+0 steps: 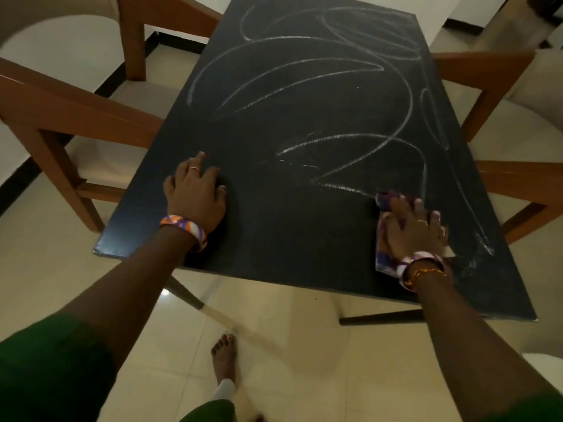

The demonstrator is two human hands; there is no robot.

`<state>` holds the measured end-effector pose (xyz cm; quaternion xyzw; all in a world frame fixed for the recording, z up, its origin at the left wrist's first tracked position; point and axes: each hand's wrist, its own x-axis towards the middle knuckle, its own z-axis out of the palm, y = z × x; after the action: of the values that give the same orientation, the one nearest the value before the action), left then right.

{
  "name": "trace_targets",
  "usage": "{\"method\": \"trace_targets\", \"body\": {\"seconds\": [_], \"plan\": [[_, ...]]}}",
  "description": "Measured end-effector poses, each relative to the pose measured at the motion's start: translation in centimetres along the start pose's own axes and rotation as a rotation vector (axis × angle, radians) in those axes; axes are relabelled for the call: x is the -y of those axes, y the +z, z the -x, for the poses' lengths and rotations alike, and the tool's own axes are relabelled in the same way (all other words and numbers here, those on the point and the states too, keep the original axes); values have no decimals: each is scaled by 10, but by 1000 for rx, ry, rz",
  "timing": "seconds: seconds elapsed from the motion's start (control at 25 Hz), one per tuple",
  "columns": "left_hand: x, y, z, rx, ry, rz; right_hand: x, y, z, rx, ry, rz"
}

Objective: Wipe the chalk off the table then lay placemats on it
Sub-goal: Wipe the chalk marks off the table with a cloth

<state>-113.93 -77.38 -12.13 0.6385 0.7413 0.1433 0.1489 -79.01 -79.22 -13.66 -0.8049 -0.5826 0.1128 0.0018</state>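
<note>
A: So, from the head view, how far along is it?

B: Barely begun, I'd judge. The right hand (416, 228) presses a purple cloth (384, 239) flat, fingers spread, at four o'clock on the black table (274, 239). The near strip looks wiped; chalk loops (304, 86) cover everything from the centre out to twelve.

A: And the left hand (195, 193)?

B: Open, resting on the tabletop at eight o'clock, holding nothing.

A: Placemats?

B: None in sight, so that step is untouched.

A: Anything in the way?

B: Wooden chairs (61, 117) crowd in at nine, eleven and three, likely hampering reach to the far end.
</note>
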Motion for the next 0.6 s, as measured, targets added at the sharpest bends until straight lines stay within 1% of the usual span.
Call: {"method": "trace_targets", "body": {"seconds": [0.04,0.08,0.12,0.16,0.2,0.28,0.32,0.36,0.4,0.48,0.56,0.6], "plan": [[13,-4,26,-121,-73,-104,16,5,5,-26,2,29],[33,16,5,-156,-24,-127,45,11,14,-44,-50,46],[41,18,9,-92,-11,-173,81,21,23,-66,-174,58],[45,17,1,-46,-46,-179,118,32,34,-76,-320,42],[46,12,-9,-62,-24,-165,152,42,43,-60,-457,22],[45,4,-25,-68,6,-174,192,47,48,36,-626,20],[44,8,-25,-83,54,-186,191,45,34,40,-639,32],[44,12,-26,-86,77,-151,177,44,18,-3,-613,41],[46,15,-31,-90,80,-124,155,41,1,-54,-542,50],[45,12,-33,-93,55,-85,99,29,-26,-121,-328,55],[42,12,-32,-98,44,-81,56,11,-34,-75,-77,-4],[40,13,-31,-99,33,-80,52,7,-33,-45,27,-22]]}}
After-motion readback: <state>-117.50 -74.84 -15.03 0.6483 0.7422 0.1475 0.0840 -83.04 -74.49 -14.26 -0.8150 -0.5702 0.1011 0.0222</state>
